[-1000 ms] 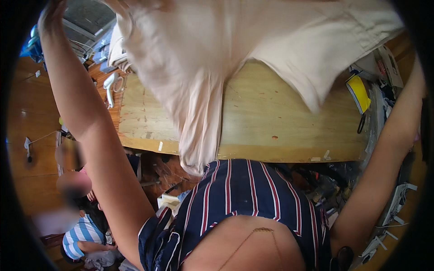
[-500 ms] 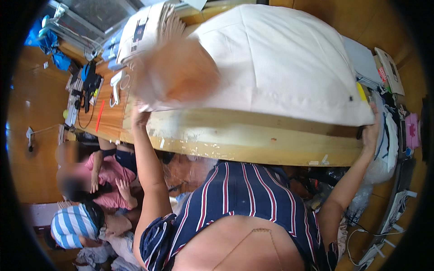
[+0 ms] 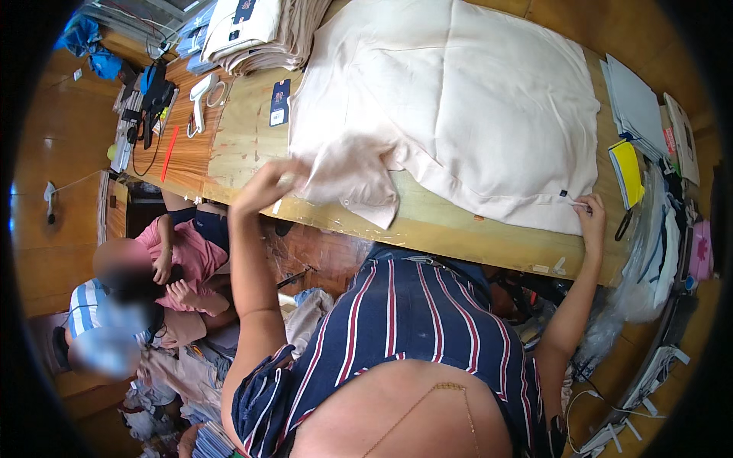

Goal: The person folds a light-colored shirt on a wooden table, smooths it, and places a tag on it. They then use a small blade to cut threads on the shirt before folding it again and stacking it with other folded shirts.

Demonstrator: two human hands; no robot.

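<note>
A cream shirt (image 3: pixel 504 114) lies spread over the wooden table (image 3: pixel 252 153), its sleeve (image 3: pixel 359 179) folded towards me and a little blurred. At the shirt's lower right corner, beside a small dark hem label (image 3: pixel 563 193), my right hand (image 3: pixel 592 221) pinches the hem between thumb and fingers. My left hand (image 3: pixel 267 183) is at the sleeve's left edge, fingers bent and smeared by motion; whether they grip the cloth I cannot make out. A navy hang tag (image 3: pixel 280 103) lies beside the shirt's upper left edge.
Folded cream shirts (image 3: pixel 263 34) are stacked at the far left, near a white handheld scanner (image 3: pixel 200 99) and a red strip (image 3: pixel 169 153). At the right are a yellow packet (image 3: pixel 627 174) and pale folded sheets (image 3: pixel 634 103). Two people (image 3: pixel 187 259) sit at the left.
The shirt has come down from a raised, billowing sheet to lying on the table. Both hands have moved inward, and the sleeve and hang tag have come into sight.
</note>
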